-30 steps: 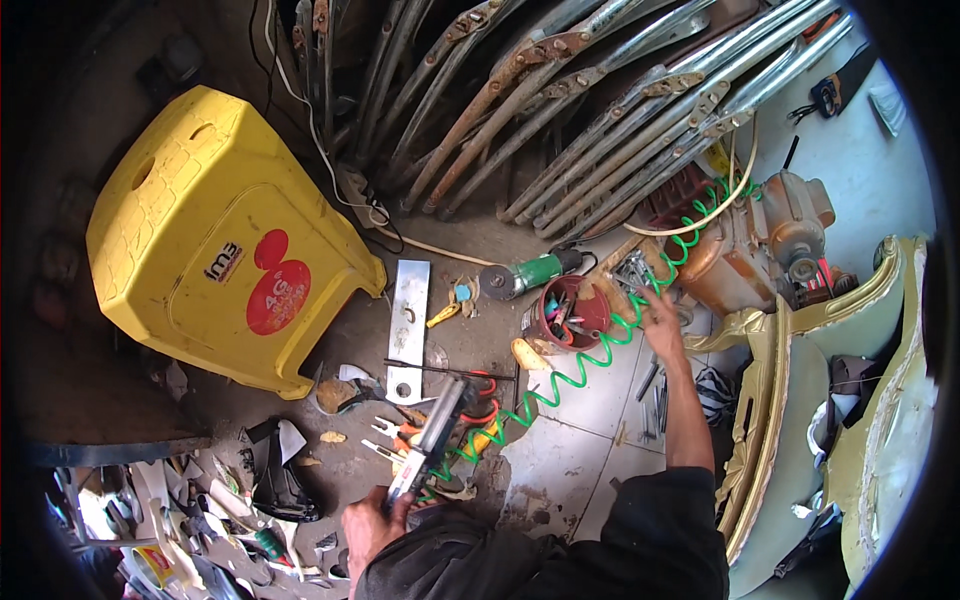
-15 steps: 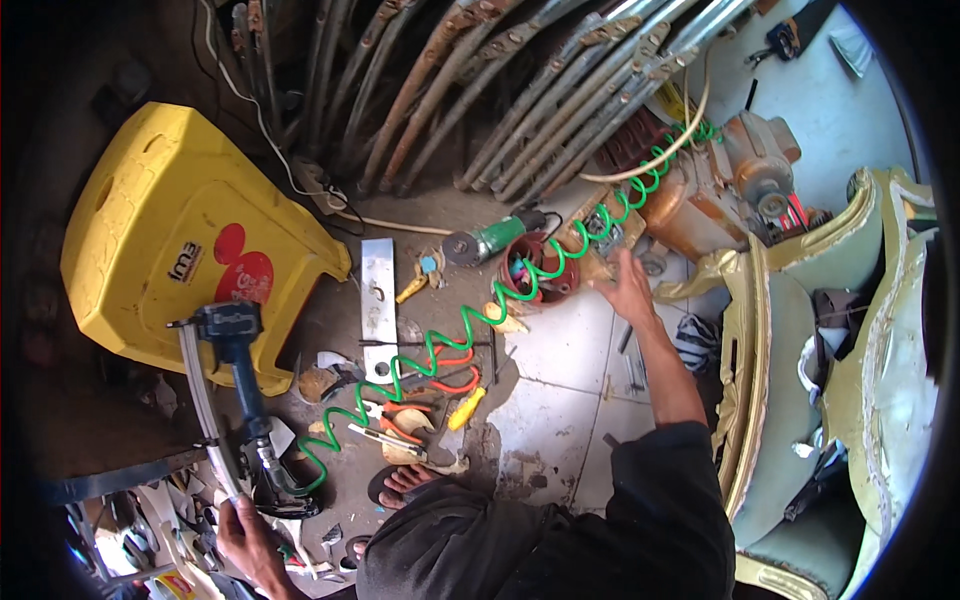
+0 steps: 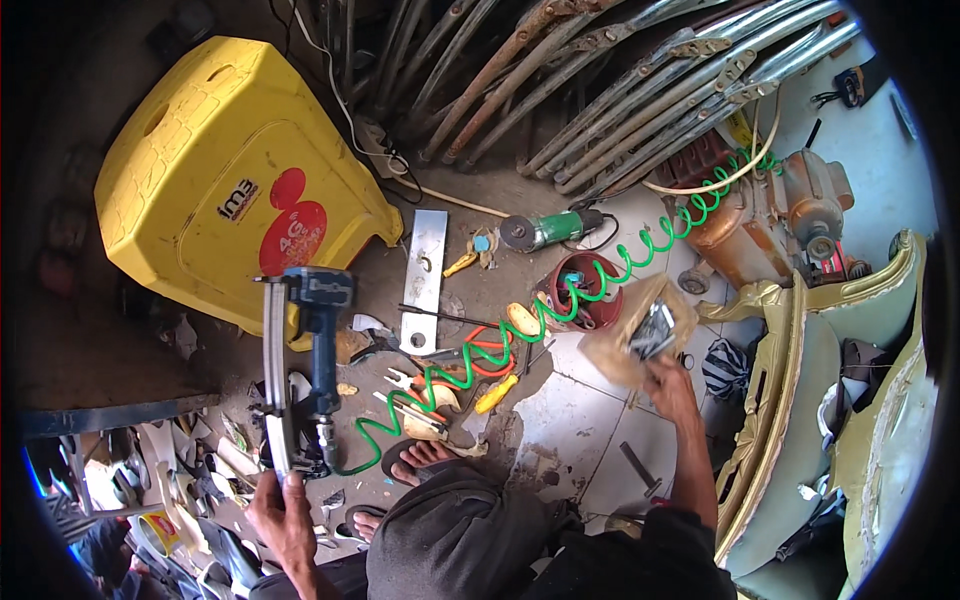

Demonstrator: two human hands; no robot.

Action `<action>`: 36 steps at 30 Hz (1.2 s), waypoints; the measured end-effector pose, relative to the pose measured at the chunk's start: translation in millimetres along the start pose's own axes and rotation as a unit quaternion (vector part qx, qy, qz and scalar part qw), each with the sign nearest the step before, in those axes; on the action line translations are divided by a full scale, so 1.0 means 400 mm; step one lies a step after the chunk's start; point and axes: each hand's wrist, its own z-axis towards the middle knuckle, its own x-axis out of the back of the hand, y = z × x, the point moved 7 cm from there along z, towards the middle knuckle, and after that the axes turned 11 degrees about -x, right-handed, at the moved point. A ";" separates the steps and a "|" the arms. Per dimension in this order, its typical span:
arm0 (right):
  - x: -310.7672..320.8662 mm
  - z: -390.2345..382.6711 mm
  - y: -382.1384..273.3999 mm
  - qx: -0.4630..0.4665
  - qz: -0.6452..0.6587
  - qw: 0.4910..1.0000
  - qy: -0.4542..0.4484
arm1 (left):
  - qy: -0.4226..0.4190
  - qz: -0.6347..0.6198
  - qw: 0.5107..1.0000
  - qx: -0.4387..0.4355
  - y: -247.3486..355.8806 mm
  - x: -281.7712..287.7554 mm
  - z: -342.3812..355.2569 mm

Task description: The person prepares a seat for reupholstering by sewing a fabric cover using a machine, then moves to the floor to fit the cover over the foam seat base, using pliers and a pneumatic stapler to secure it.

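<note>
My left hand [image 3: 285, 515] is closed on the lower end of a blue pneumatic staple gun [image 3: 322, 345], at its long silver magazine. The gun's head points up, in front of the yellow plastic chair. A coiled green air hose [image 3: 455, 378] runs from the gun's handle toward the far right. My right hand [image 3: 673, 390] grips the near edge of a worn brown cardboard box [image 3: 612, 350], tilted so that its inside shows. Grey metal strips [image 3: 655, 330], which look like staples, lie in it. Just left of the box stands a red tub [image 3: 610, 305] holding small items.
The yellow chair [image 3: 210, 190] fills the left. Around the middle lie an angle grinder [image 3: 550, 230], a metal plate [image 3: 426, 270], a yellow screwdriver [image 3: 496, 394] and pliers [image 3: 405, 380]. Metal tubes [image 3: 570, 90] lean at the back, near a rusty compressor [image 3: 740, 225]. Gold-edged chair frames [image 3: 765, 400] line the right.
My right hand has picked up the cardboard box from beside the tub and drawn it nearer. My left hand still holds the staple gun. The whole view has shifted slightly.
</note>
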 end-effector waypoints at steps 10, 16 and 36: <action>-0.502 0.024 -0.408 0.049 0.138 0.983 -0.108 | -0.170 0.199 0.960 -0.103 0.067 -0.206 -0.002; -0.532 0.456 -0.384 -0.076 0.144 0.967 0.197 | -0.215 0.197 0.951 -0.102 0.103 -0.217 -0.038; -0.562 -0.120 -0.354 -0.005 0.114 0.960 -0.256 | -0.252 0.174 0.951 -0.048 0.052 -0.239 -0.072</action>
